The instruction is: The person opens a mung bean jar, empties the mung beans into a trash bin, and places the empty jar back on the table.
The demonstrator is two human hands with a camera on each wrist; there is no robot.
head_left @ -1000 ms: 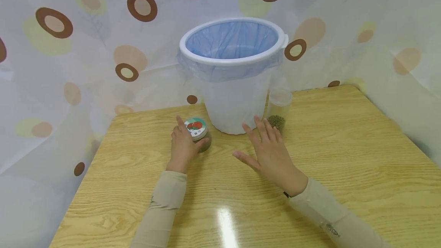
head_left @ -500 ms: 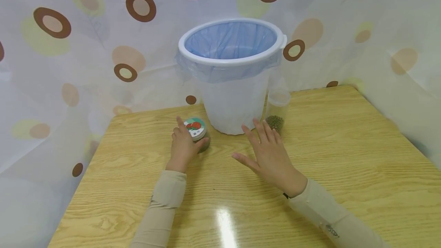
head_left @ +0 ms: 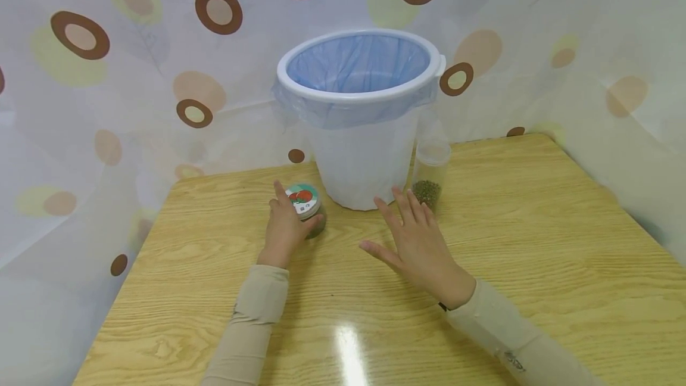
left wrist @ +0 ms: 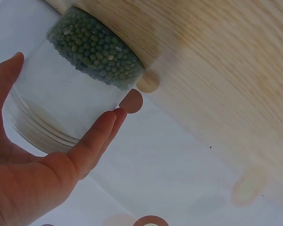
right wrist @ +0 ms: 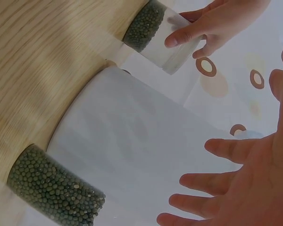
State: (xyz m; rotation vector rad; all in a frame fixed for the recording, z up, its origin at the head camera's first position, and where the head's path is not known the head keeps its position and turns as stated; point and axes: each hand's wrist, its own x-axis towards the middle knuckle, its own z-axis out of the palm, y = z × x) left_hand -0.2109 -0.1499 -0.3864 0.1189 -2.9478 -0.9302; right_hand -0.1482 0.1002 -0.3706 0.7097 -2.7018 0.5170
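On the wooden table, a clear jar [head_left: 304, 200] with a green and white lid that shows red tomatoes stands left of the white bin. Green mung beans [left wrist: 92, 47] fill its bottom part in the left wrist view. My left hand [head_left: 282, 228] holds this jar, thumb on one side and fingers on the other. A second clear jar [head_left: 430, 174] stands by the bin's right side, with mung beans [right wrist: 54, 188] at its base. Fingers spread, my right hand [head_left: 423, 249] hovers near that jar; the right wrist view shows nothing in its grasp.
A white bin [head_left: 367, 159] lined with a blue bag [head_left: 364, 64] stands between the two jars at the back of the table [head_left: 482, 243]. Behind it hangs a white cloth [head_left: 150, 88] patterned with brown and cream circles.
My right hand has drawn back very slightly from the second jar. The left hand and both jars stay in place; the head view has shifted a little.
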